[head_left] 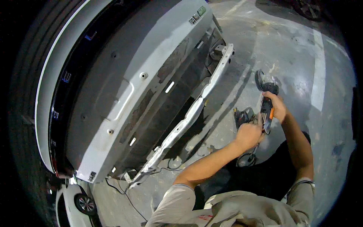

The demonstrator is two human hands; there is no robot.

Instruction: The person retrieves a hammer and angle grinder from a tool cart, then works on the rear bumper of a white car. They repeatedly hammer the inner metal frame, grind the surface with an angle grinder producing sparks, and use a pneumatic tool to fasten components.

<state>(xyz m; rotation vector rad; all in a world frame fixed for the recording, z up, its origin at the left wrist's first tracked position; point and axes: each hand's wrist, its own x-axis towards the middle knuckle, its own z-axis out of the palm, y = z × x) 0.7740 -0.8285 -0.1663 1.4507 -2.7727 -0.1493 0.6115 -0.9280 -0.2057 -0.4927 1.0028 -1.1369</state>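
Observation:
An angle grinder [267, 109] with a dark body, an orange strip and a round disc [259, 80] at its far end is held in front of me, to the right of the car. My right hand [278, 106] wraps round its body just behind the head. At the near end of the grinder my left hand [250, 135] is closed against its side, one finger stretched along it; part of its grip is hidden. Beside my left hand, a dark tool-like object [242, 116] lies on the floor, partly covered by that hand.
A white car's rear [151, 75] fills the left, its bumper off and a pale metal crossbeam [185, 120] exposed. A black cable [130, 202] runs over the grey floor [287, 49]. Another white car [73, 206] stands lower left; a wheel [308, 8] shows upper right.

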